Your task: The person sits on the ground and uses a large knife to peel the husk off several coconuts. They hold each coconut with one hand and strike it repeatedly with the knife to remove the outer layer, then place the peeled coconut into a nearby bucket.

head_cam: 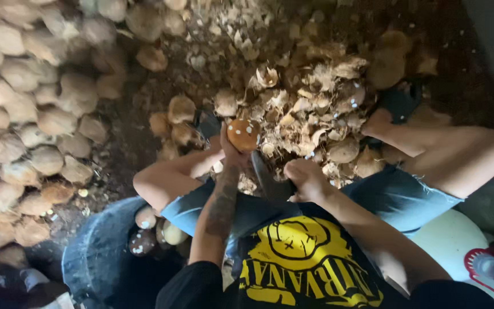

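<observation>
The person sits with knees spread, both forearms reaching forward and down between them. The left hand [231, 150], at the end of a tattooed forearm, is closed around the near side of a brown coconut [243, 135] (flecked with white bits), holding it up near the middle of the scene. The right hand [306, 178], just right of it and nearer, is clenched on the handle of a dark blade [267, 178] that slants up towards the coconut. Husk scraps [310, 109] litter the floor beyond, a heap of unhusked coconuts [24, 131] lies far left, and a dark tub [95, 257] with peeled ones sits near left.
</observation>
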